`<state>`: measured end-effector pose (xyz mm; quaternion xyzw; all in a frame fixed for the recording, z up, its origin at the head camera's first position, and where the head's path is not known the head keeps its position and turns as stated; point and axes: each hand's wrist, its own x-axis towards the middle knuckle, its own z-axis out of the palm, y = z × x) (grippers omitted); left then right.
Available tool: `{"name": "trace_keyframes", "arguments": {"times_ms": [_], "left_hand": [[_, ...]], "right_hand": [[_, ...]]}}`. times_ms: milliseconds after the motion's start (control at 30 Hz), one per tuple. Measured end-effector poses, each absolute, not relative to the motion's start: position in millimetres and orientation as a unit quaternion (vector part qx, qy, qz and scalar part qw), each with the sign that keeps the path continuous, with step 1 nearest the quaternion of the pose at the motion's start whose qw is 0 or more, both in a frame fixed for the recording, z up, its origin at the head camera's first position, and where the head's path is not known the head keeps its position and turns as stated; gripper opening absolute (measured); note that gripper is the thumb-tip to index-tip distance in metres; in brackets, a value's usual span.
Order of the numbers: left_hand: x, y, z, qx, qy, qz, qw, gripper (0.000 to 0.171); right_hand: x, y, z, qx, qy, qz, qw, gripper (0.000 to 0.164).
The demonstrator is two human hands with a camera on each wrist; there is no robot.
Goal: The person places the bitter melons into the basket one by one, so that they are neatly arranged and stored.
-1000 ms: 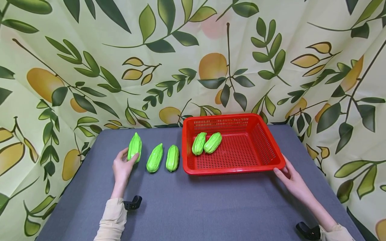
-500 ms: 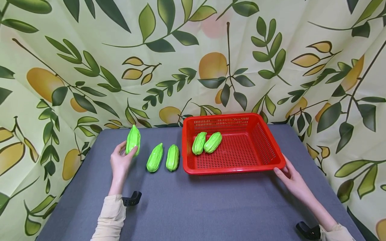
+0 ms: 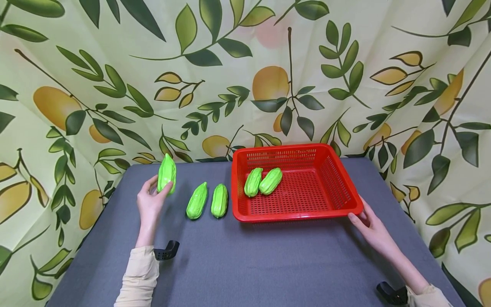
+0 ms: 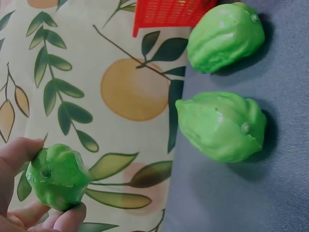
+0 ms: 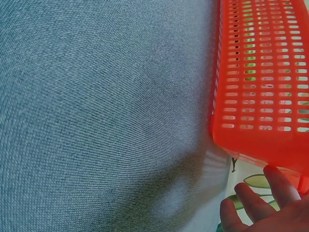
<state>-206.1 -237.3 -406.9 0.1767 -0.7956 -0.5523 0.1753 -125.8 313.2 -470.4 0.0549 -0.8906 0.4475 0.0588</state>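
My left hand (image 3: 150, 199) holds a light green ridged bitter melon (image 3: 167, 174) between thumb and fingers, raised above the far left of the table. In the left wrist view the held bitter melon (image 4: 58, 176) shows its blunt stem end. Two more bitter melons lie side by side on the table: one pointed upper left (image 3: 197, 201), and another (image 3: 219, 201) nearer the basket. A red plastic basket (image 3: 299, 216) stands right of them, with two bitter melons (image 3: 253, 182) inside at its left. My right hand (image 3: 369, 226) grips its front right corner; in the right wrist view its fingers (image 5: 280, 186) reach the end wall.
A grey cloth (image 3: 268, 260) covers the table. Behind and at both sides hangs a pale curtain (image 3: 230, 102) printed with leaves and fruit, close to the basket's back. Each wrist wears a dark strapped camera (image 3: 166, 250).
My left hand has lifted the bitter melon off the table and moved slightly left and away from me. The right hand and the basket stay put.
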Motion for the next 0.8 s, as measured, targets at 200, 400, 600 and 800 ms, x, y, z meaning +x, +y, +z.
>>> {"name": "trace_keyframes", "arguments": {"times_ms": [200, 400, 600, 800], "left_hand": [[-205.6, -235.7, -402.6, 0.173, -0.795, -0.555, 0.174, 0.062], [-206.2, -229.5, -399.3, 0.158, -0.795, -0.562, 0.168, 0.060], [-209.2, -219.1, -396.4, 0.131, -0.785, -0.582, 0.169, 0.059], [-214.4, -207.5, -392.9, 0.107, -0.777, -0.596, 0.172, 0.057]], "right_hand": [[-126.2, 313.8, -470.2, 0.050, -0.894, 0.442, 0.056, 0.073], [-125.9, 313.8, -470.6, 0.054, -0.891, 0.446, 0.058, 0.073], [-125.6, 313.2, -470.4, 0.062, -0.887, 0.454, 0.062, 0.073], [-125.5, 312.5, -470.9, 0.065, -0.887, 0.453, 0.065, 0.073]]}}
